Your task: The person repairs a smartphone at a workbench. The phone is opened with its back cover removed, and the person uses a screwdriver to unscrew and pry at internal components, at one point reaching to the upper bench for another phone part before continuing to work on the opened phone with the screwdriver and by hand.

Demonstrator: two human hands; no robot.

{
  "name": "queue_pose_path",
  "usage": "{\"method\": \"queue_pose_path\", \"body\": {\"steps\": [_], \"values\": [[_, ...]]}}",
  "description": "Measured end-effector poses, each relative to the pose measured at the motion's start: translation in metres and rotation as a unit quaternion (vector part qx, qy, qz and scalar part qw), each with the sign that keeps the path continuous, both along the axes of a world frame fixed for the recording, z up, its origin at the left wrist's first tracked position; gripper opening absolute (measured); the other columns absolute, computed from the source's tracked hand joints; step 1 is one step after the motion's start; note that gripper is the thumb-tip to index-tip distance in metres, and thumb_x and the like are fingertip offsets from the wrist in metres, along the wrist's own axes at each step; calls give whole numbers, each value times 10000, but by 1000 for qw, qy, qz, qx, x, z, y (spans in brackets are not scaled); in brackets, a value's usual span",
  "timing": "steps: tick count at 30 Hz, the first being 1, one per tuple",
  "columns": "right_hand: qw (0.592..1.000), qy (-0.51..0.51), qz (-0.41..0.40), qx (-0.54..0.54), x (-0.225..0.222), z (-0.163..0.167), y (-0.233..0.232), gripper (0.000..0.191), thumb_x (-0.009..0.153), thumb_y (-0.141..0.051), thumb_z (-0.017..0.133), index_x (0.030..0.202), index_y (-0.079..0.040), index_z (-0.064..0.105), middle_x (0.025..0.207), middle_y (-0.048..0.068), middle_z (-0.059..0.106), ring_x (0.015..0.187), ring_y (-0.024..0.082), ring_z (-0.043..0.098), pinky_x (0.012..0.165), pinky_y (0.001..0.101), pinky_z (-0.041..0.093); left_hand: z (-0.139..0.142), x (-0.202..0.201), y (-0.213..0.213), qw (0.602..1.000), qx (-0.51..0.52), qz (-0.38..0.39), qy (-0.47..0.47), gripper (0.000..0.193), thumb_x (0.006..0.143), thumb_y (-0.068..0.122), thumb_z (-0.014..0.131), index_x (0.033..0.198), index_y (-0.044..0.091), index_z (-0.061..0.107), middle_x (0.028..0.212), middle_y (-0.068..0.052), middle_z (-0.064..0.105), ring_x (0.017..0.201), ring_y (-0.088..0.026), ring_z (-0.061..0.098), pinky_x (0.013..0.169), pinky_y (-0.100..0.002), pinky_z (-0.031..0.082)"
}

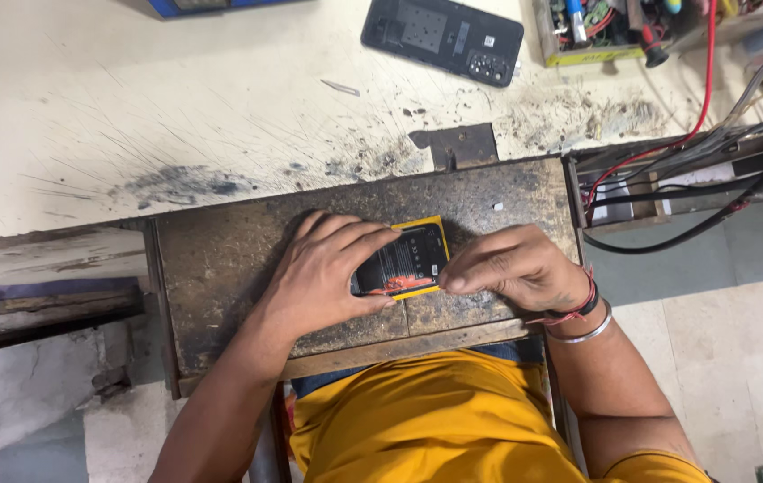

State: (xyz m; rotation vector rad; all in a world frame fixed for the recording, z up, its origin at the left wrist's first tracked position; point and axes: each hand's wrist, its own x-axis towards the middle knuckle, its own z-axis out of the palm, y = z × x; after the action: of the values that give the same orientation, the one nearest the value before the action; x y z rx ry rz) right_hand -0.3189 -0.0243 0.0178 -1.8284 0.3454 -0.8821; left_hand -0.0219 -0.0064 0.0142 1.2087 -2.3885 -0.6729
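Observation:
A small black phone battery (404, 261) with a yellow edge and an orange mark lies on a worn dark pull-out board (220, 259). My left hand (323, 268) covers its left half, fingers spread over the top and thumb under its near edge. My right hand (511, 268) pinches the battery's right end with closed fingertips. A red thread and a metal bangle circle my right wrist.
An opened black phone (442, 38) lies face down on the scratched white bench (131, 98), with a thin blade (340, 88) beside it. A tray of small tools (592, 31) sits at the top right, and red and black cables (695, 134) run down the right side.

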Motion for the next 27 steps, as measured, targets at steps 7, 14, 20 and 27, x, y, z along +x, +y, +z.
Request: {"method": "queue_pose_path", "body": {"steps": [7,14,20,27], "values": [[999,-49,10,6,4,-3,2,109,951,-92,740,1040,-62,795,984,113,711,939,224,748,870,374,634,-2,-1,1,1000,6,5,-4,863,579,404,921,1353,145,638,1352,-67,656,1300,-277,536,1143,-485,317],[997,-69,13,7,7,-3,3,112,956,-107,738,1042,-48,780,979,117,680,959,239,726,897,391,628,-3,-1,0,1000,7,7,-8,867,580,405,925,1353,146,633,1352,-69,652,1300,-273,535,1151,-486,315],[999,-24,-22,8,7,-3,3,133,968,-110,712,1053,-35,783,987,116,767,1010,271,785,895,382,647,-4,-2,1,1000,16,13,-13,876,572,400,930,1356,151,631,1356,-65,651,1305,-268,533,1158,-493,302],[995,-94,13,24,5,-7,2,110,934,-96,773,1033,-76,818,968,77,698,959,209,746,904,393,642,-5,-2,0,999,27,14,-20,883,579,410,930,1365,152,622,1367,-63,645,1305,-259,540,1166,-484,305]]}}
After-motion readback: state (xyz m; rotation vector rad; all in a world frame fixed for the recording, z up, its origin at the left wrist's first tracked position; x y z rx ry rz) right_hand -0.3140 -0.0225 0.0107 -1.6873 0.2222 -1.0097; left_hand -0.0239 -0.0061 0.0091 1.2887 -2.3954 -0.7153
